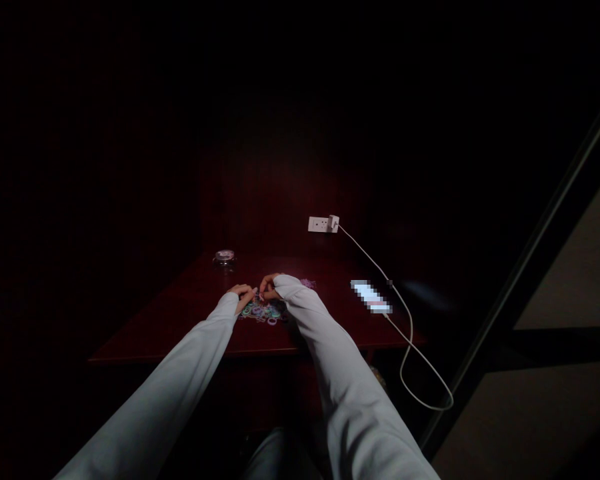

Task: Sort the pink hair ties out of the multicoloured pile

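Observation:
On the dark red table (180,327) lies a loose pile of small ring-shaped hair ties (263,312), in purple, green, pink and white. My left hand (243,295) rests at the pile's left side, its fingers stretched out over the ties, and I make out nothing held in it. Close beside it, my right hand (270,288) is bent over the pile with fingers pinched together. A small pinkish bit shows at its fingertips, too small to name. Behind my right wrist sits a purple bunch (307,284), partly hidden by the sleeve.
A round clear container with a lid (225,258) stands at the back left. To the right lies a lit phone (371,297), its white cable (411,327) looping past the table edge and up to a charger (333,222) in the wall socket (318,225). Surroundings are very dark.

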`<action>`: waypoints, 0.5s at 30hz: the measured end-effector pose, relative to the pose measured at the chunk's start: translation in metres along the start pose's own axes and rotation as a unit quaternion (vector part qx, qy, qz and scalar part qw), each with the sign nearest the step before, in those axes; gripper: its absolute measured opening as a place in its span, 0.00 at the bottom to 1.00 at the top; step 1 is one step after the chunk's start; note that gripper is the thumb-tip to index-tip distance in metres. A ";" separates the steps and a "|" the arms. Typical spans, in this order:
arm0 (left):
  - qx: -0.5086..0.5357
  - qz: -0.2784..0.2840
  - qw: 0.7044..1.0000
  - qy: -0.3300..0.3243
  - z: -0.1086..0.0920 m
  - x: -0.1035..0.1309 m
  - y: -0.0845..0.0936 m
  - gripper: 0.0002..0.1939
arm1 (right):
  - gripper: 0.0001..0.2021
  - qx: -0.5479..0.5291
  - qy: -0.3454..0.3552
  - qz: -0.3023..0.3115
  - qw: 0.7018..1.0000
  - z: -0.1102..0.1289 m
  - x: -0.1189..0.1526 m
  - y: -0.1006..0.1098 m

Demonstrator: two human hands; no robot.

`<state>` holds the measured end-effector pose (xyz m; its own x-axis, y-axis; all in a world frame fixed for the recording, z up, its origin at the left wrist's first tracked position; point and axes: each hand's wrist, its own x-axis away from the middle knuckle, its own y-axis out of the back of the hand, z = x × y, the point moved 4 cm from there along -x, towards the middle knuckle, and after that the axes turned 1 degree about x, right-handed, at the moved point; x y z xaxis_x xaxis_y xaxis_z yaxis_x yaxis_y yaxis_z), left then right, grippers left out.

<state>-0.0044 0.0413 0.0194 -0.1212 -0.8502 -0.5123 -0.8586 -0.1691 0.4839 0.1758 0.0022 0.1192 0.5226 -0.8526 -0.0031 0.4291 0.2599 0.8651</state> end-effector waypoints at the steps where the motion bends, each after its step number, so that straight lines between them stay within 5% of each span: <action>1: 0.001 0.001 1.000 -0.002 -0.002 0.000 0.000 0.24 | 0.11 0.004 0.000 -0.002 1.000 0.000 0.000 0.000; 7: 0.000 -0.057 0.998 0.009 -0.013 0.004 0.003 0.25 | 0.12 -0.001 0.008 -0.002 1.000 -0.011 0.002 -0.001; 15: -0.010 -0.059 0.998 0.004 -0.008 0.002 -0.001 0.24 | 0.09 -0.029 0.025 -0.040 0.998 -0.021 -0.006 -0.004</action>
<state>0.0004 0.0358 0.0231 -0.0159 -0.8271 -0.5618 -0.8568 -0.2783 0.4340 0.1860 0.0156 0.1054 0.5204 -0.8484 -0.0967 0.5121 0.2195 0.8304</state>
